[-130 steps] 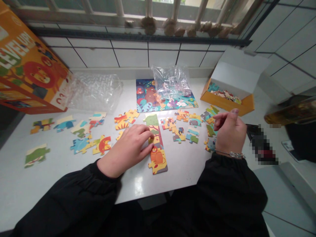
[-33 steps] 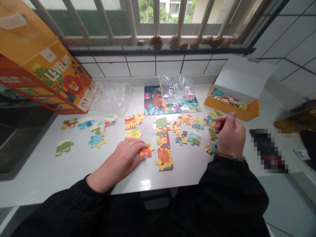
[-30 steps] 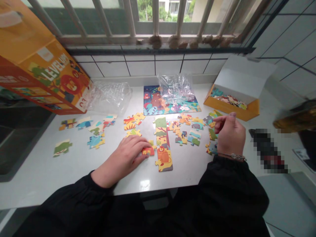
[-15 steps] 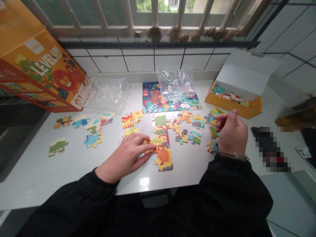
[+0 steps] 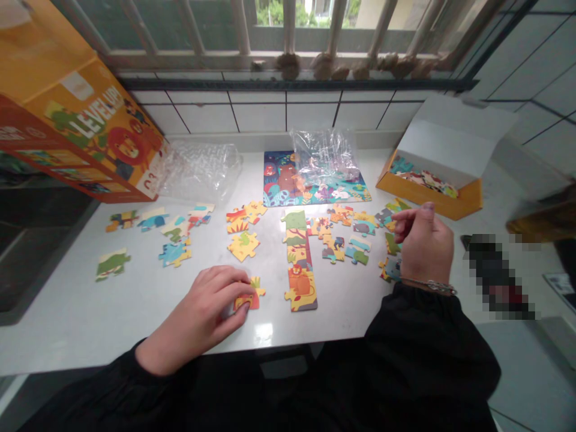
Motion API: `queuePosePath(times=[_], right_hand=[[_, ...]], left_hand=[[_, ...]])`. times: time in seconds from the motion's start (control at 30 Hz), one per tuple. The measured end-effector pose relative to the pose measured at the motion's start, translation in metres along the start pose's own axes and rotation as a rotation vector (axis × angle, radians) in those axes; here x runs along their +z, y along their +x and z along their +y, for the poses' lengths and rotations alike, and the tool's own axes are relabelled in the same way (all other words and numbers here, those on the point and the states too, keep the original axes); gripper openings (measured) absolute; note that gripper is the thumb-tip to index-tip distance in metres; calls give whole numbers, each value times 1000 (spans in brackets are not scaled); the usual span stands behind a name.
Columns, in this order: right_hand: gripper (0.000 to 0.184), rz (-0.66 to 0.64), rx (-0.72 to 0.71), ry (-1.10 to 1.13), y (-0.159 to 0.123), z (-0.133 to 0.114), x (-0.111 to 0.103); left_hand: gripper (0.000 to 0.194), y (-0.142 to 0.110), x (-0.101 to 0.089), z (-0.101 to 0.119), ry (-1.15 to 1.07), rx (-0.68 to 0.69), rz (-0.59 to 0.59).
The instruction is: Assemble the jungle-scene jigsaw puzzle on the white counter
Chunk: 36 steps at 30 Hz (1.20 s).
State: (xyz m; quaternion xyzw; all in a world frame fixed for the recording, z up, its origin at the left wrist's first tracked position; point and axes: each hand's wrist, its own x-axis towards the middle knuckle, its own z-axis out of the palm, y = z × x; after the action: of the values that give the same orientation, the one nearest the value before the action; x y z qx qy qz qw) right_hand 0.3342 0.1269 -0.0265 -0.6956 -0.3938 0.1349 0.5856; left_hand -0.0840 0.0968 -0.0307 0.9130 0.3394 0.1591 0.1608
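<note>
My left hand (image 5: 202, 312) lies on the white table (image 5: 135, 300) with its fingers closed on a red and yellow puzzle piece (image 5: 252, 295), left of the joined column of pieces (image 5: 299, 264) that ends in a lion. My right hand (image 5: 423, 246) hovers at the right, fingers curled and pinched together above a cluster of loose pieces (image 5: 355, 231); what it pinches, if anything, is too small to tell. A yellow piece (image 5: 243, 245) lies just above my left hand.
A finished puzzle board (image 5: 310, 186) under a clear bag (image 5: 324, 153) lies at the back. An open orange box (image 5: 427, 180) with pieces sits back right, a big orange puzzle box (image 5: 76, 132) and plastic wrap (image 5: 198, 171) back left. Scattered pieces (image 5: 173, 237) lie left.
My left hand slid the red and yellow piece up against the joined column, then pulled it back down and left, away from the column. My right hand stayed put.
</note>
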Motion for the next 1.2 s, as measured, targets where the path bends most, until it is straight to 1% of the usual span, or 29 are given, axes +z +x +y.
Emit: queuePosePath(times=[0.07, 0.13, 0.3, 0.43, 0.53, 0.7, 0.83, 1.0, 1.2], right_hand=[[76, 0, -7, 10, 0, -1, 0], [77, 0, -9, 14, -1, -1, 0], [77, 0, -1, 8, -1, 4, 0], [77, -8, -8, -1, 0, 6, 0], [76, -8, -18, -2, 0, 4, 0], [76, -14, -8, 12, -1, 0, 1], [76, -15, -1, 8, -1, -1, 0], [76, -17, -3, 3, 0, 3, 0], [77, -21, -13, 16, 2, 8, 0]], left_hand=[[22, -8, -1, -4, 15, -19, 24], [22, -8, 0, -7, 2, -39, 31], [22, 16, 7, -4, -120, -68, 45], [21, 31, 13, 2, -180, -56, 79], [20, 37, 18, 4, -155, -35, 95], [18, 51, 25, 8, -111, -24, 84], [27, 61, 28, 12, -84, -21, 94], [31, 63, 32, 11, -55, -5, 62], [35, 64, 36, 11, -17, 1, 74]])
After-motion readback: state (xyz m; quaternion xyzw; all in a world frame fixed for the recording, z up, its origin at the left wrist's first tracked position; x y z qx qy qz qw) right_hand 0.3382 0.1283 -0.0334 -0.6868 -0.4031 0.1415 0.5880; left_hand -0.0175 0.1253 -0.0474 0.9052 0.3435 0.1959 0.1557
